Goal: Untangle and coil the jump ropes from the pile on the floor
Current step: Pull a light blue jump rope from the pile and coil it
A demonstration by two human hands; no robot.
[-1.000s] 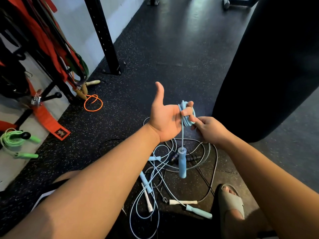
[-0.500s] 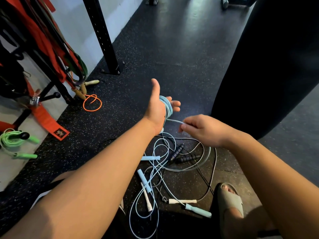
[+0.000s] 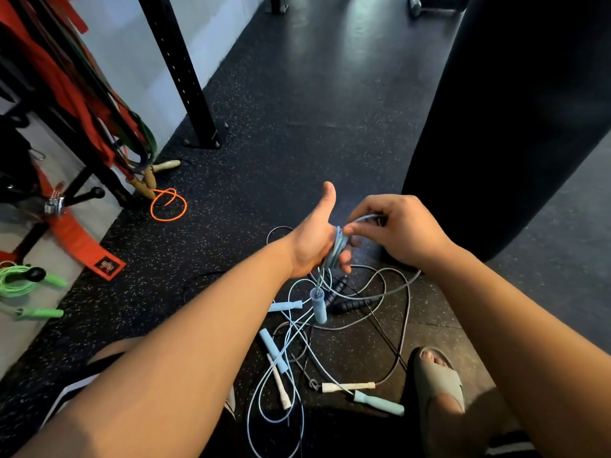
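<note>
My left hand (image 3: 314,236) is held up with the thumb out, and several loops of a light blue jump rope (image 3: 337,247) are wound round its fingers. One blue handle (image 3: 319,305) of that rope dangles below the hand. My right hand (image 3: 396,226) pinches a strand of the same rope just right of the coil, above the left fingers. Under both hands lies the tangled pile (image 3: 330,342) on the black floor: pale blue, white and black handles with thin cords crossing each other.
A black punching bag (image 3: 515,120) stands close on the right. A black rack post (image 3: 185,81) and hanging red and green bands (image 3: 82,104) are at the left. An orange rope (image 3: 168,204) and a green coiled rope (image 3: 23,282) lie left. My sandalled foot (image 3: 436,378) is near the pile.
My right hand has risen from below the coil to above it, carrying a strand over my left fingers. The blue handle hangs below the left hand again.
</note>
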